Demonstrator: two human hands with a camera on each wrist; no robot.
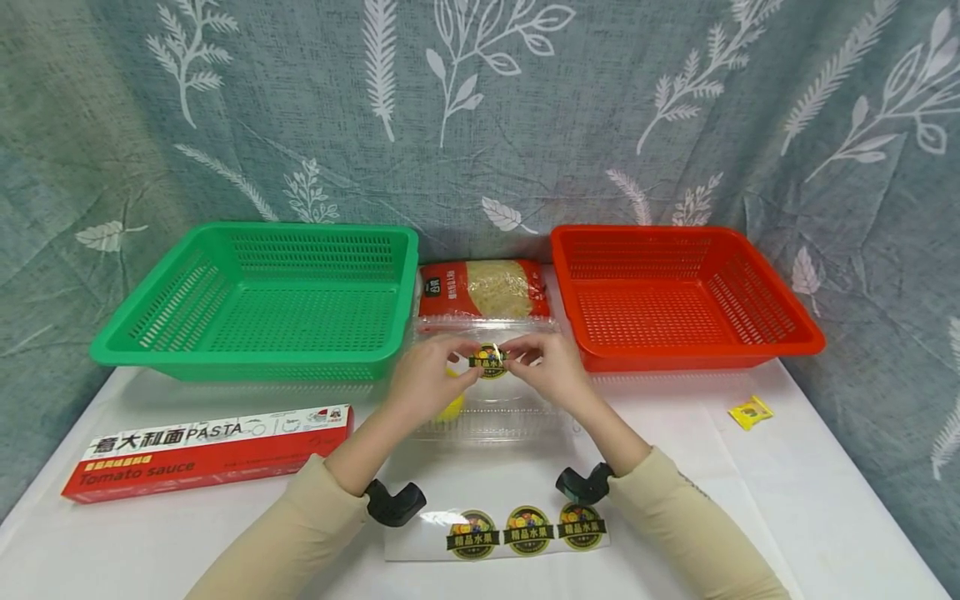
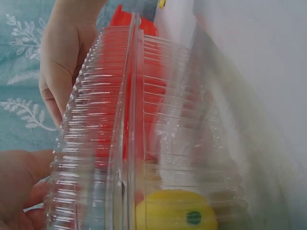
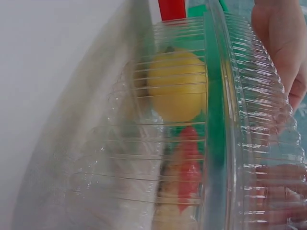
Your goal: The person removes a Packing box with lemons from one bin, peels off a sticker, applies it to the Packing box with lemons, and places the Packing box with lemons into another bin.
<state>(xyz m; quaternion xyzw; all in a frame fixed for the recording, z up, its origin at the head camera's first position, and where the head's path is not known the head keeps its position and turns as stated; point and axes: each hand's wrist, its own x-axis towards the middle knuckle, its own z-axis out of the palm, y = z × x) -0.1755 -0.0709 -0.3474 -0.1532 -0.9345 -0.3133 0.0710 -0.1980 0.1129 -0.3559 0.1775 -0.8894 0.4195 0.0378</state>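
A round fruit label sticker (image 1: 489, 362), black and gold with a banner across it, lies between my two hands over the lid of a clear plastic clamshell box (image 1: 491, 423). My left hand (image 1: 426, 375) pinches the banner's left end, and my right hand (image 1: 553, 367) pinches its right end. Whether the sticker touches the lid I cannot tell. Through the box's ribbed wall, the right wrist view shows a yellow fruit (image 3: 176, 85), probably a lemon. From the head camera, my left hand partly covers that fruit.
Behind the box lies a red pasta bag (image 1: 483, 289), between a green basket (image 1: 322, 329) and a red basket (image 1: 660, 321). A tomato sauce pasta box (image 1: 210, 450) lies left, a small yellow packet (image 1: 750, 412) right. In front is a sheet (image 1: 420, 546) with three stickers.
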